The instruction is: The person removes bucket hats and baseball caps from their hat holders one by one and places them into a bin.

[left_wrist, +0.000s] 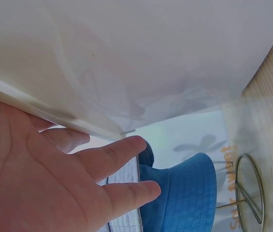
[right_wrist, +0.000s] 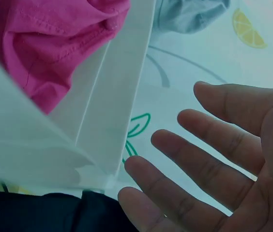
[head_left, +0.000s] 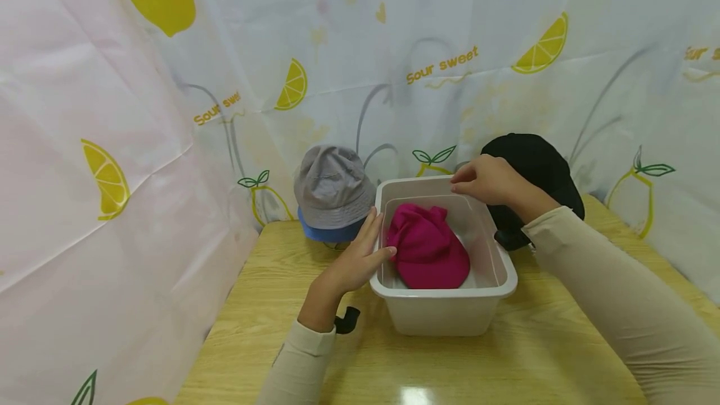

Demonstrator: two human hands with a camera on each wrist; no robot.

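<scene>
Left grip point(head_left: 355, 262), wide with fingers straight, rests at a plastic basin point(head_left: 441, 317)'s rim; right grip point(head_left: 495, 181) spreads loosely near its far corner. Between them, inside, lies a magenta baseball cap point(head_left: 427, 245). Beyond both, backdrop cloth point(head_left: 349, 42) reads "Sour sweet".

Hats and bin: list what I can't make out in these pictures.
Blue hat: crown hidden by the gray hat, head view.
Black hat: partly blocked by the right hand and sleeve, head view.
Pink cap: cut off by the top edge, partly hidden by the bin's wall, right wrist view.
</scene>
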